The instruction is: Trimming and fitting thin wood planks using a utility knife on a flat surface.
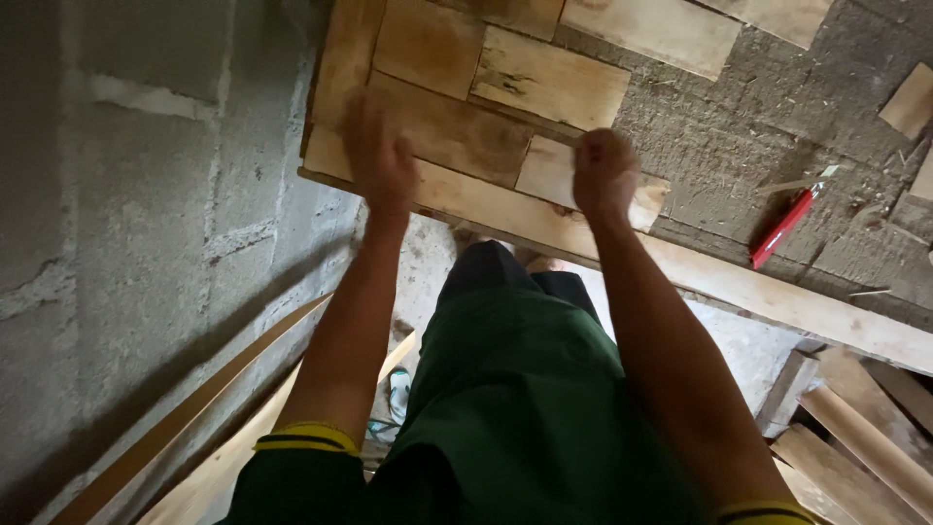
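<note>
My left hand [379,156] is raised with fingers spread, blurred, over the near left corner of a patch of wooden tiles [447,126] laid on a rough grey bed. It holds nothing that I can see. My right hand [604,175] is closed on a small pale wooden tile [549,170], pressing it into place at the near edge of the laid tiles. A long pale wooden batten [758,292] runs along the near edge of the bed, under both hands. My dark green shirt and dark trousers fill the lower middle.
A red cutter knife [782,228] lies on the grey bed to the right. Loose wooden pieces [909,97] sit at the far right. More boards [855,437] lie at lower right. A grey block wall [146,243] stands on the left, with long strips [194,408] leaning below.
</note>
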